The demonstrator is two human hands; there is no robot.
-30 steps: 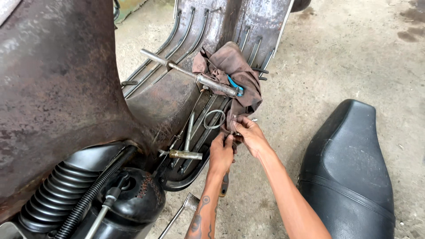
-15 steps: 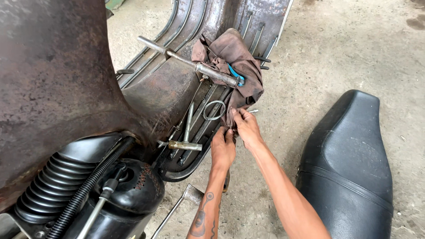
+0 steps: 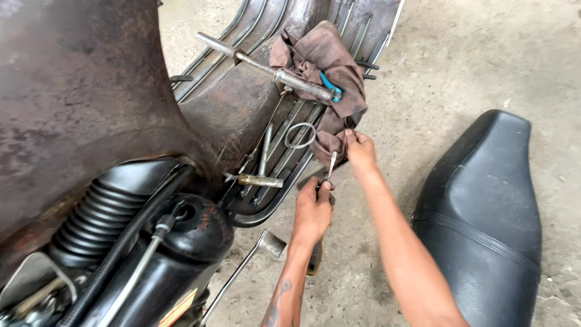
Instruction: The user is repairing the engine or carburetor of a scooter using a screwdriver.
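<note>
At the footboard's outer edge: pinches a thin metal strip (image 3: pixel 331 165) between two bare hands, just below a brown rag (image 3: pixel 327 66).
Left hand (image 3: pixel 311 209): closes thumb and fingers round the strip's lower end; tattooed forearm rises from the bottom of the frame.
Right hand (image 3: pixel 361 151): curls at the rag's lowest corner, fingertips at the strip's upper end; cannot tell whether it grips cloth, metal or both.
Change: stood bunched together against the rag half a second ago, now drawn apart, left hand lower, with the strip bared between them.
Meaning: looks drawn clear of the cloth and held at both ends, free of the footboard (image 3: pixel 284 151).
Rag: lies draped over the ribbed footboard, bearing a long steel rod (image 3: pixel 284 75) with a blue clip at its end, unmoved.
Close by: rests a wire ring (image 3: pixel 299 134) on the ribs left of the hands; lies a brass-coloured pin (image 3: pixel 260 180) lower down.
Surroundings: shows a rusted scooter body (image 3: pixel 78 91) at left, a kick lever (image 3: pixel 271 242) beside the left wrist, a black seat (image 3: pixel 484 206) on the concrete floor (image 3: pixel 460 54) at right.
</note>
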